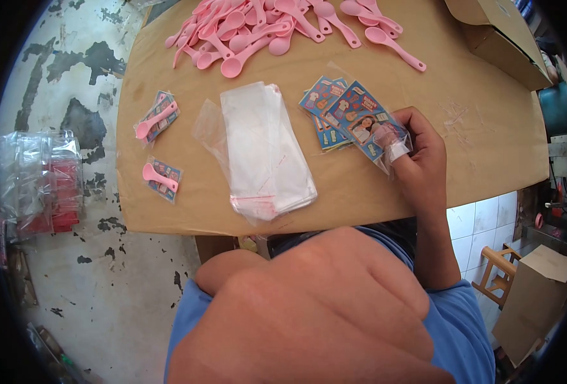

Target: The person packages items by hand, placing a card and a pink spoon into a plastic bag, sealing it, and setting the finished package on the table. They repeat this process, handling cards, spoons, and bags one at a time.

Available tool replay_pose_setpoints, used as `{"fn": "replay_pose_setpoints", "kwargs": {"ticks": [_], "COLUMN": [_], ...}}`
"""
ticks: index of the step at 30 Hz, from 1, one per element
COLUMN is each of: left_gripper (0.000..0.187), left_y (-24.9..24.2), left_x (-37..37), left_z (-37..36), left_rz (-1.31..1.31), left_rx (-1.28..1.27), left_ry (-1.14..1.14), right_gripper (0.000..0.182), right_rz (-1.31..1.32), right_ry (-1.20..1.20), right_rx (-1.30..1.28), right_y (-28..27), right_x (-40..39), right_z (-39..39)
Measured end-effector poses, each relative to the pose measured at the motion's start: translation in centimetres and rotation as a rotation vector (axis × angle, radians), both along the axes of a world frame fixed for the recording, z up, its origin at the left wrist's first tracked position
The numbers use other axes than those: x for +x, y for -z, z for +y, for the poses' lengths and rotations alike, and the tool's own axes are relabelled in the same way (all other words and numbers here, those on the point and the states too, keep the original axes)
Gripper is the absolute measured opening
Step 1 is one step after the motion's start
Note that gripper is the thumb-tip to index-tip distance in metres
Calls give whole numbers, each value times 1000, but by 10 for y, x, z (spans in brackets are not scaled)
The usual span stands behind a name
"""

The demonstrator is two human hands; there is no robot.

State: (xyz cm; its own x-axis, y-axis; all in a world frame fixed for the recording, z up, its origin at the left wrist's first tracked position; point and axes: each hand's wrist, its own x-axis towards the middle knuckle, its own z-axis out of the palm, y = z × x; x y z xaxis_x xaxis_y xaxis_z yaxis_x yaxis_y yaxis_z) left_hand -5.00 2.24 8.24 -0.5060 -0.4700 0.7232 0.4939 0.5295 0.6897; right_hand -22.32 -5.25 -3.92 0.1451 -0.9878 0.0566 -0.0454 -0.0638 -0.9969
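My right hand (pixel 421 157) pinches a printed blue card in a clear plastic bag (pixel 363 121), with a white wrap on one digit. Beneath it lie several similar cards (pixel 325 96), fanned out on the table. My left hand (pixel 309 307) looms large and blurred close to the camera, its fingers hidden. To the left of the cards is a stack of clear plastic bags (pixel 267 147). Farther left, one pink spoon (pixel 157 120) and another pink spoon (pixel 160 178) each lie with a small bagged card.
A heap of loose pink spoons (pixel 251 29) covers the far part of the brown-covered table (pixel 187 211). An open cardboard box (pixel 501 45) stands at the far right. Thin plastic scraps (pixel 459 115) lie at right. Wrapped packs (pixel 37 182) sit left, beyond the table.
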Motion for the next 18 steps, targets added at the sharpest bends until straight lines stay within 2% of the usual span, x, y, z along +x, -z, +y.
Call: {"fn": "replay_pose_setpoints", "kwargs": {"ticks": [18], "left_gripper": [44], "left_y": [-3], "left_x": [-3], "left_z": [-2], "left_rz": [-32], "left_rx": [13], "left_ry": [-40], "right_gripper": [13], "right_rz": [5], "right_ry": [-5], "right_rx": [33], "right_y": [-3], "right_x": [1], "right_z": [3]}}
